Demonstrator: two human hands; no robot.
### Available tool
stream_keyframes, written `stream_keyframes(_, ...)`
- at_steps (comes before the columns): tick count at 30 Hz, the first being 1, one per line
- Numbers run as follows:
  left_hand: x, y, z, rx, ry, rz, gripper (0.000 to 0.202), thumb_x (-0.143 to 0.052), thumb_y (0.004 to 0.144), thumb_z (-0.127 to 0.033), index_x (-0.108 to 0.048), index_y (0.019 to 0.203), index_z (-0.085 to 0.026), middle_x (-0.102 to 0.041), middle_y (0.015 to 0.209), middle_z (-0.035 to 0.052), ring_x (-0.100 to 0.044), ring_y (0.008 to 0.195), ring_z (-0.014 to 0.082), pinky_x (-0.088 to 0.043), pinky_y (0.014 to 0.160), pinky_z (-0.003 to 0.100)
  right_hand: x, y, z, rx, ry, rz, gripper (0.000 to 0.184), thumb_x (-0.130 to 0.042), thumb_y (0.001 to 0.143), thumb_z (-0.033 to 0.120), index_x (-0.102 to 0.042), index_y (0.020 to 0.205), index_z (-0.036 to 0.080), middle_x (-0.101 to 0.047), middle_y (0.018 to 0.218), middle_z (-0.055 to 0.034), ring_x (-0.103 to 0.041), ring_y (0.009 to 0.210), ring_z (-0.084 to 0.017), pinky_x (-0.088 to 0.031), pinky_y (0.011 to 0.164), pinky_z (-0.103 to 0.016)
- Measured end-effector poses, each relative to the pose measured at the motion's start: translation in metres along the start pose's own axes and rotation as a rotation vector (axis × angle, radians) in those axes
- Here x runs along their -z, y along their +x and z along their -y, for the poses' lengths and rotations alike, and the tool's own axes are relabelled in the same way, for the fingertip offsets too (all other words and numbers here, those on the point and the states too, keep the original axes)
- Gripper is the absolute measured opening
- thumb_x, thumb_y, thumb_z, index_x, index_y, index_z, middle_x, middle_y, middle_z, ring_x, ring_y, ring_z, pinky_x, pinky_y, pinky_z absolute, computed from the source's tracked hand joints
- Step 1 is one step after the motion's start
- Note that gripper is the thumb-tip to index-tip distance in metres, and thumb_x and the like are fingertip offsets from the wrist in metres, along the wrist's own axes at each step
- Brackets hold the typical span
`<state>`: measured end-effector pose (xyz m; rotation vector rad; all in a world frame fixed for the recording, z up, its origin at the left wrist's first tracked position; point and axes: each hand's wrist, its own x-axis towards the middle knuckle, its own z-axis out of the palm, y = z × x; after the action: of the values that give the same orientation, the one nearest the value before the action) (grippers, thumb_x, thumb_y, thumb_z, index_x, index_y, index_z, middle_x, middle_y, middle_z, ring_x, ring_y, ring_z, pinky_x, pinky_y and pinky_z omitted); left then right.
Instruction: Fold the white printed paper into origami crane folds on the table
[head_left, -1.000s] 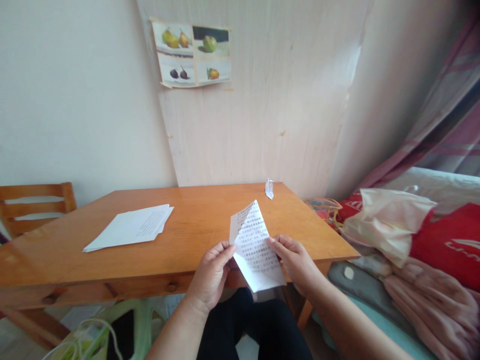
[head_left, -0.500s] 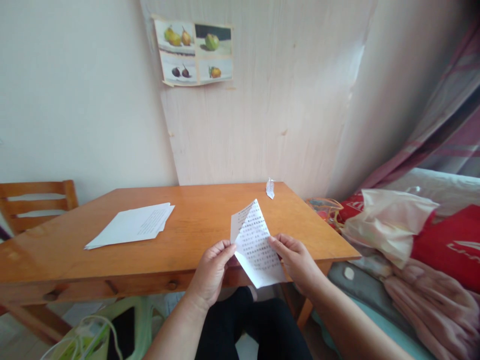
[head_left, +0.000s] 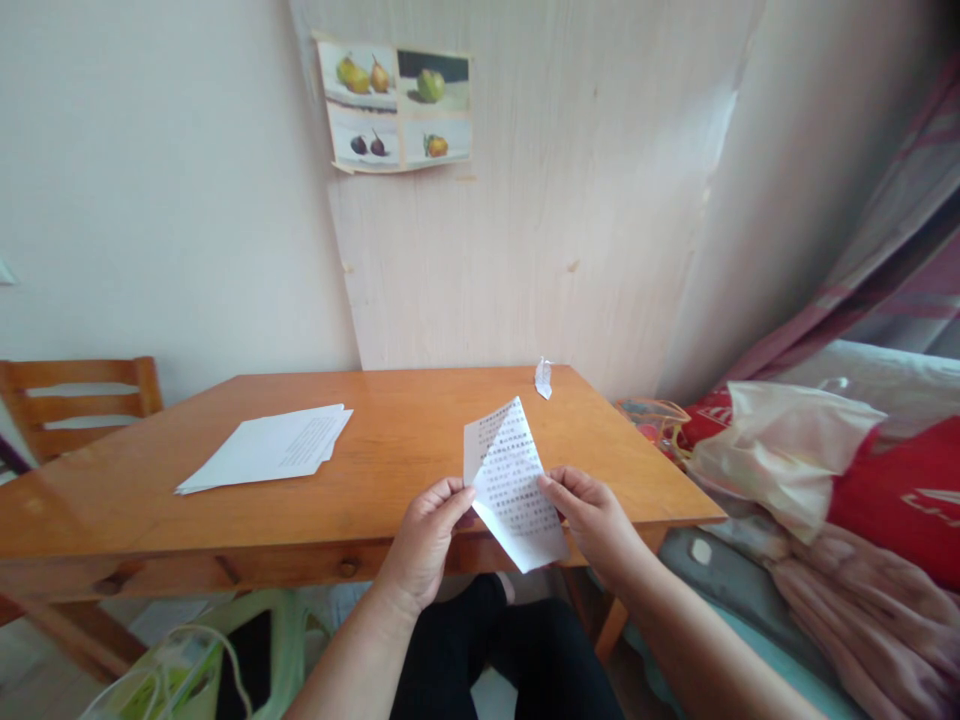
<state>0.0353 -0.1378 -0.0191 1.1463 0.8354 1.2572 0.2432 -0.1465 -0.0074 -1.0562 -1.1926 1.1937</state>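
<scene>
A printed sheet of paper, with a fold in it, is held up over the front edge of the wooden table. My left hand pinches its left edge between thumb and fingers. On the opposite edge, my right hand has the same kind of pinch. The sheet is tilted, with rows of dark print facing me. Farther back on the table stands a small folded paper piece. To the left lies a stack of papers, mostly white with some print showing.
A wooden chair is at the far left. Below the table's front is a pale green container with bags. At right are a white plastic bag, red bags and pink cloth. Fruit pictures hang on the wall.
The view has shifted slightly, so the table and wall appear a little farther right. Both hands keep their hold on the paper, which is almost unmoved.
</scene>
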Motion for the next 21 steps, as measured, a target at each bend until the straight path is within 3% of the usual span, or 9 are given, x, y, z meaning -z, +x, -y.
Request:
stream_keyframes(11, -0.0024, -0.0014, -0.0027, -0.016, 0.002, -0.026, 0.022, -0.072, 0.083, -0.04, -0.075, 0.088, -0.018, -0.071, 0.085, 0.0037, -0.059, 0.081, 0.0168, -0.045, 0.074, 0.027, -0.0008, 0.002, -0.0031, 0.004, 0.015, -0.014, 0.04, -0.07, 0.079, 0.058, -0.062, 0.077, 0.019, -0.064, 0.067, -0.001, -0.053, 0.058, -0.015, -0.039, 0.055, -0.028)
stream_keyframes(14, -0.0013, 0.0, -0.0001, -0.013, -0.001, -0.061, 0.022, -0.073, 0.082, -0.04, -0.074, 0.085, -0.018, -0.07, 0.083, 0.0028, -0.058, 0.077, 0.0156, -0.044, 0.072, 0.026, -0.001, 0.004, -0.0045, 0.097, -0.037, -0.042, 0.037, -0.068, 0.081, 0.056, -0.063, 0.083, 0.02, -0.065, 0.073, -0.0026, -0.057, 0.066, -0.018, -0.042, 0.06, -0.03)
stream_keyframes(17, -0.0007, 0.001, 0.0014, -0.022, -0.003, -0.103, 0.023, -0.076, 0.079, -0.04, -0.072, 0.08, -0.018, -0.068, 0.079, 0.002, -0.057, 0.074, 0.0149, -0.043, 0.07, 0.026, -0.0002, 0.0045, -0.0049, 0.256, -0.194, -0.172, 0.029, -0.067, 0.084, 0.049, -0.061, 0.087, 0.021, -0.064, 0.08, -0.0037, -0.057, 0.073, -0.019, -0.044, 0.065, -0.031)
stream_keyframes(19, -0.0009, 0.0012, 0.0015, -0.027, 0.0, -0.121, 0.023, -0.076, 0.078, -0.04, -0.071, 0.077, -0.018, -0.067, 0.077, 0.0012, -0.056, 0.073, 0.0146, -0.042, 0.07, 0.025, -0.0003, 0.003, -0.004, 0.33, -0.322, -0.255, 0.025, -0.066, 0.086, 0.045, -0.059, 0.085, 0.021, -0.061, 0.078, -0.0027, -0.055, 0.071, -0.018, -0.043, 0.065, -0.031)
stream_keyframes(21, -0.0015, 0.0011, 0.0012, -0.028, 0.003, -0.128, 0.023, -0.076, 0.079, -0.04, -0.07, 0.076, -0.018, -0.066, 0.075, 0.0006, -0.056, 0.072, 0.0144, -0.042, 0.07, 0.025, -0.0022, 0.0004, -0.0022, 0.353, -0.384, -0.236, 0.023, -0.063, 0.089, 0.043, -0.057, 0.082, 0.022, -0.058, 0.074, -0.0016, -0.054, 0.067, -0.018, -0.042, 0.063, -0.031)
